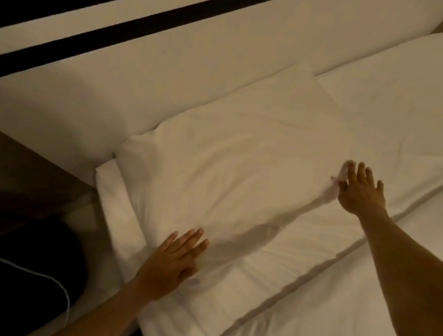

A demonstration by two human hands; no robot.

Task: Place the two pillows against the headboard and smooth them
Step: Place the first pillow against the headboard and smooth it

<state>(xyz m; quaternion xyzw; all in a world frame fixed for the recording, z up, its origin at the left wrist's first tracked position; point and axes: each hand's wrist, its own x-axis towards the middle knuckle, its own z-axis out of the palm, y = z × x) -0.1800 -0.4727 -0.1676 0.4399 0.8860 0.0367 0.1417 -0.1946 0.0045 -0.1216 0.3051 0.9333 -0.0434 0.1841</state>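
Now left hand [173,262] flat, fingers spread, palm down on near pillow [228,174] at its lower left corner. Right hand [361,190] also flat and splayed, pressing same pillow's near right edge, gripping nothing. Near pillow lies against headboard [172,60]; far pillow [404,105] beside it, touching, also at headboard. Step: smoothing (placement looks done). Next likely: sweep palms outward over creases, then far pillow.

Both flat hands on near pillow [228,174]
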